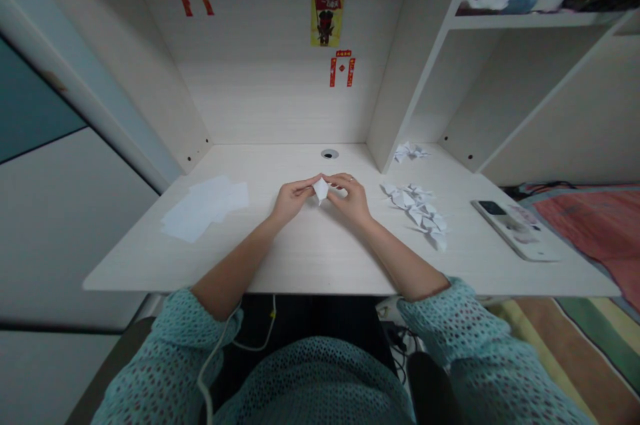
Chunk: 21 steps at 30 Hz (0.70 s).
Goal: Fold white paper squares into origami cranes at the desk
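Observation:
A small piece of white folded paper, diamond-shaped from here, is held up between my two hands above the middle of the desk. My left hand pinches it from the left, thumb and fingers closed at its edge. From the other side my right hand grips it, fingertips meeting the left ones near its top. To the left lie loose sheets of white paper, overlapping and flat. On the right sits a cluster of folded white paper pieces, with a few more paper pieces behind, beside the shelf divider.
A white phone-like device lies at the desk's right. The shelf divider rises from the desk behind the right pile. A round cable hole is near the back wall. A white cable hangs by my left sleeve.

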Tool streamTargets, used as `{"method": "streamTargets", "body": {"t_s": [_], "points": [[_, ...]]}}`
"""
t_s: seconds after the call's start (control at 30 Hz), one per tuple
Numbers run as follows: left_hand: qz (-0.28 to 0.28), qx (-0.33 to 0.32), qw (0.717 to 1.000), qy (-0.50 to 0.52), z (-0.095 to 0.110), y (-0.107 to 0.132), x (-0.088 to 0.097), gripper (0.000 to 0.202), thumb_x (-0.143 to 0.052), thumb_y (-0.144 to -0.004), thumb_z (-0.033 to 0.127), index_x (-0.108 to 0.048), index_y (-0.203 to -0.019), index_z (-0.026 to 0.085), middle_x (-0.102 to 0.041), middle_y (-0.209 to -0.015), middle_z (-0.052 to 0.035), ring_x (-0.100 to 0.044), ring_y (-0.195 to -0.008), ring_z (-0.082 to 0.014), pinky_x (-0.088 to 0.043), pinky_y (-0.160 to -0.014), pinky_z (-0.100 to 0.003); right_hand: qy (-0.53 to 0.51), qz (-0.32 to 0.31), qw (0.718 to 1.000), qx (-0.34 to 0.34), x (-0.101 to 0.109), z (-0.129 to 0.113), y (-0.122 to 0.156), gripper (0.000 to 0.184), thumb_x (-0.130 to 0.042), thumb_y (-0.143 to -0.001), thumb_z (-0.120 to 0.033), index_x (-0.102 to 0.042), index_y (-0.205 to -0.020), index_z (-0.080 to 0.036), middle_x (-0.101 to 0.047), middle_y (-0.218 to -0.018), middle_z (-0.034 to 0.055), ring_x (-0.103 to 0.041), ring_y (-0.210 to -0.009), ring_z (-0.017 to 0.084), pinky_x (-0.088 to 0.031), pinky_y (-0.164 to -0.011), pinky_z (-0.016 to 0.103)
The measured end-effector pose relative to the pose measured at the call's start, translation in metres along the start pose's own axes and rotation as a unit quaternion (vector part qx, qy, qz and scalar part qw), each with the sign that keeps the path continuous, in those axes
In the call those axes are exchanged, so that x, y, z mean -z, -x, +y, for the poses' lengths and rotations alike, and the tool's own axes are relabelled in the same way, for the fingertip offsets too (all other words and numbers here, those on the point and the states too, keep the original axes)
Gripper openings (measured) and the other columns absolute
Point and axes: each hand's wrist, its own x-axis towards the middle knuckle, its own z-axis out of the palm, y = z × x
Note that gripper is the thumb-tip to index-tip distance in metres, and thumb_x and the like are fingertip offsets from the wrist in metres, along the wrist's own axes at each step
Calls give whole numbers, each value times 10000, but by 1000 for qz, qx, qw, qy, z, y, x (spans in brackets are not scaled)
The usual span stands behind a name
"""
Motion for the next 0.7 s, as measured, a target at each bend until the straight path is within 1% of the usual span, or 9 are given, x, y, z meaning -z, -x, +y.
{"method": "streamTargets", "body": {"t_s": [0.1, 0.27, 0.33, 0.43, 0.57, 0.7], "points": [[-13, -6, 1000, -9, -2, -1, 1, 389, -590, -782, 293, -620, -1143, 152, -584, -1233, -102, -550, -1140, -217, -387, -1019, -389, -29, 1, 999, -17, -1, 2, -1, 276, -628, -733, -235, -673, -1005, -234, -650, -907, 41, -578, -774, 163, -472, -691, 306], [-48, -22, 998, -22, -3, -1, 1, 398, -552, -817, 305, -588, -1190, 170, -570, -1257, -110, -555, -1126, -209, -399, -999, -370, -64, 18, 997, -47, -3, 6, -3, 202, -629, -715, -252, -679, -905, -207, -651, -864, 33, -582, -735, 144, -469, -651, 280], [-58, -39, 997, -36, -1, 0, 1, 385, -525, -835, 292, -580, -1200, 181, -567, -1259, -107, -547, -1129, -202, -402, -993, -362, -73, 24, 995, -58, -4, 9, -3, 187, -636, -702, -267, -676, -873, -202, -651, -856, 34, -583, -731, 144, -472, -642, 277], [-64, -82, 991, -86, 4, 2, 1, 374, -530, -830, 259, -583, -1197, 217, -553, -1244, -100, -519, -1141, -196, -429, -958, -342, -74, 33, 994, -72, -5, 10, -2, 175, -640, -691, -284, -663, -841, -196, -651, -861, 39, -584, -734, 148, -477, -633, 273], [-74, -129, 978, -148, 6, 4, 0, 471, -610, -775, 227, -545, -1241, 253, -524, -1203, -99, -502, -1126, -194, -465, -902, -323, -45, 32, 996, -70, -5, 6, -1, 215, -612, -703, -249, -633, -912, -202, -670, -882, 36, -599, -752, 161, -482, -658, 284], [-76, -135, 978, -140, 3, 4, -1, 587, -711, -697, 275, -527, -1254, 259, -521, -1237, -100, -503, -1140, -208, -467, -915, -336, 17, 13, 998, -61, -2, -2, 2, 334, -578, -730, -220, -589, -1063, -240, -685, -904, 17, -610, -745, 170, -485, -717, 311]]}}
